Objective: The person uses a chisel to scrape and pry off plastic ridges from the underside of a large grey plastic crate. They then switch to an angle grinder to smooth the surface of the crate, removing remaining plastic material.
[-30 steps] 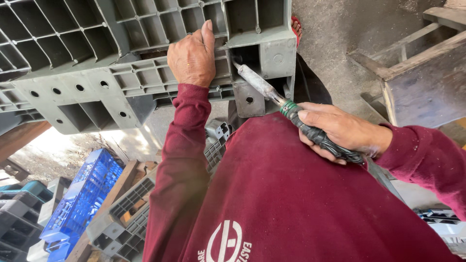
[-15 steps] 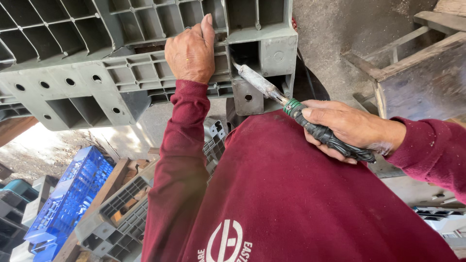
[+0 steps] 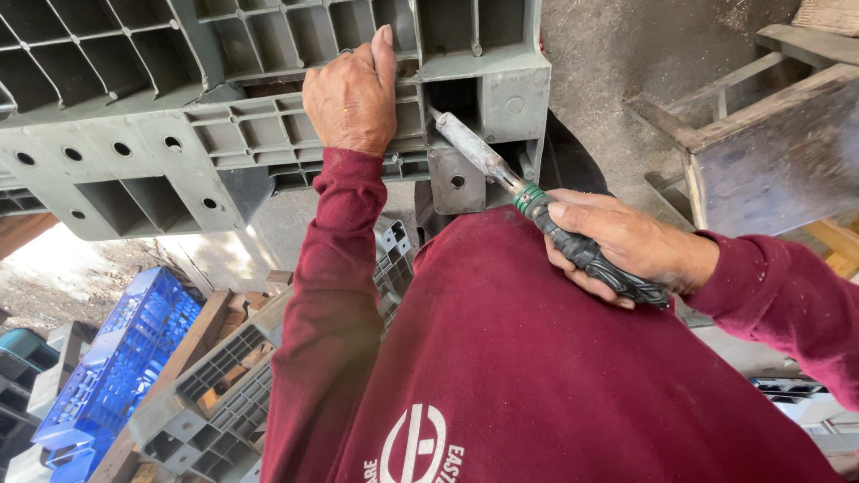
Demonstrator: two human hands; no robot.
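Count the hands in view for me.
2. The left hand rests against the grey plastic pallet. The right hand grips a black-handled tool, its metal tip at the pallet's corner block. No others are visible.

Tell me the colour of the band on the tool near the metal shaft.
Green, on the tool in the right hand; head view.

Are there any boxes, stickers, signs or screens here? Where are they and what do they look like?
No signs, screens or stickers show.
White round emblem with lettering: printed on the dark red sweatshirt, bottom middle.
Blue crate: lower left, slatted plastic, tilted among grey crates.
Grey plastic pallet: top, ribbed; the left hand rests on it, and the right hand holds a black-handled tool against it.
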